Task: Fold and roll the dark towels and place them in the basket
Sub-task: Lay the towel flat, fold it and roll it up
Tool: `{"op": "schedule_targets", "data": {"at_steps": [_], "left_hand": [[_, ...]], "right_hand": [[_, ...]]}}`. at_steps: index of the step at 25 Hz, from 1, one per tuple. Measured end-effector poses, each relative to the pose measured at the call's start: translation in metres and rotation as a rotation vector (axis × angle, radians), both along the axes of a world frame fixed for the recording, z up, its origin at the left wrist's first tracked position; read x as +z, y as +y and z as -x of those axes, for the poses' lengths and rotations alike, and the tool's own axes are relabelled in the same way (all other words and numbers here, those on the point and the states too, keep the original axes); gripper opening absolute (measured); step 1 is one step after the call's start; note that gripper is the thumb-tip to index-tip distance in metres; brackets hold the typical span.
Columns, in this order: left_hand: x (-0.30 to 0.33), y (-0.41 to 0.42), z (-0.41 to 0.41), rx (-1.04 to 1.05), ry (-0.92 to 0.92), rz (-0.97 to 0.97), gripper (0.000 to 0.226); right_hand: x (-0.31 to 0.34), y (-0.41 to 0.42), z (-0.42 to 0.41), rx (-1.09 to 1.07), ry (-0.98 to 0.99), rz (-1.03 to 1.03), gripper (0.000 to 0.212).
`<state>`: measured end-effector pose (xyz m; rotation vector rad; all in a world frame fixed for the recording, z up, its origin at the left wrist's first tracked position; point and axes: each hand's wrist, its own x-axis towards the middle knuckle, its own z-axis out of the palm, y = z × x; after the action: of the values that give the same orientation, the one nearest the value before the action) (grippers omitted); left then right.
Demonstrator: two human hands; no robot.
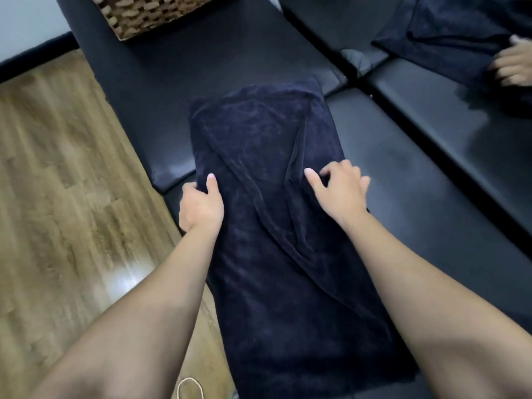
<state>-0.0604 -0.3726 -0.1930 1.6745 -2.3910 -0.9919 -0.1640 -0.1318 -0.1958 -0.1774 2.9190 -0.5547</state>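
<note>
Head view — dark towel [276,226] between both hands, left grip [201,207] pinching its edge, right grip [338,188] spread atop.

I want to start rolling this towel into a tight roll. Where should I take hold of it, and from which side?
Probably the far short end of the towel, both corners, hands coming from above. It lies folded into a long strip running away from you, so rolling along its length suits it. Flatten the diagonal crease first.
</note>
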Motion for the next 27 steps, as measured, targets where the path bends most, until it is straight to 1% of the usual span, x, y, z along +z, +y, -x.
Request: {"op": "schedule_targets", "data": {"at_steps": [2, 3, 5, 7, 9, 11, 12, 14, 15, 17, 19, 20, 22, 24, 27], "left_hand": [[-0.002, -0.011, 0.013, -0.021, -0.037, 0.012, 0.053], [-0.002, -0.014, 0.016, -0.033, -0.046, 0.009, 0.052], [-0.005, -0.021, 0.019, -0.055, -0.053, 0.028, 0.047], [-0.009, -0.028, 0.018, -0.055, -0.067, 0.047, 0.042], [-0.009, -0.03, 0.017, -0.047, -0.089, 0.065, 0.039], [-0.006, -0.024, 0.018, -0.059, -0.098, 0.088, 0.038], [-0.006, -0.021, 0.019, -0.068, -0.095, 0.1, 0.037], [-0.006, -0.019, 0.019, -0.054, -0.087, 0.107, 0.037], [-0.006, -0.02, 0.021, -0.03, -0.075, 0.103, 0.037], [-0.004, -0.023, 0.029, 0.006, -0.037, 0.085, 0.041], [-0.001, -0.029, 0.046, -0.002, 0.005, 0.064, 0.046], [-0.001, -0.034, 0.056, -0.012, 0.018, 0.052, 0.049], [-0.005, -0.045, 0.076, -0.039, 0.025, 0.024, 0.056], [-0.008, -0.056, 0.095, -0.052, 0.019, 0.011, 0.061], [-0.009, -0.071, 0.121, -0.069, 0.002, -0.008, 0.071]], "right_hand": [[0.0, -0.032, -0.001, 0.106, -0.091, 0.045, 0.056], [-0.003, -0.043, -0.003, 0.137, -0.115, 0.066, 0.051], [-0.002, -0.052, -0.001, 0.108, -0.126, 0.144, 0.043], [0.0, -0.039, 0.01, -0.04, -0.107, 0.228, 0.046], [0.002, -0.012, 0.023, -0.265, -0.056, 0.298, 0.047], [-0.002, 0.018, 0.03, -0.422, -0.059, 0.251, 0.046], [-0.004, 0.026, 0.03, -0.438, -0.1, 0.19, 0.046], [-0.006, 0.029, 0.028, -0.408, -0.176, 0.092, 0.045], [-0.005, 0.026, 0.029, -0.404, -0.179, 0.093, 0.044], [0.0, 0.018, 0.038, -0.404, -0.151, 0.166, 0.041], [0.001, 0.006, 0.055, -0.343, -0.127, 0.251, 0.04], [0.0, -0.001, 0.066, -0.311, -0.135, 0.302, 0.039], [-0.002, -0.015, 0.092, -0.317, -0.181, 0.389, 0.039], [0.0, -0.03, 0.115, -0.345, -0.237, 0.414, 0.04], [-0.003, -0.052, 0.143, -0.324, -0.277, 0.361, 0.039]]}}
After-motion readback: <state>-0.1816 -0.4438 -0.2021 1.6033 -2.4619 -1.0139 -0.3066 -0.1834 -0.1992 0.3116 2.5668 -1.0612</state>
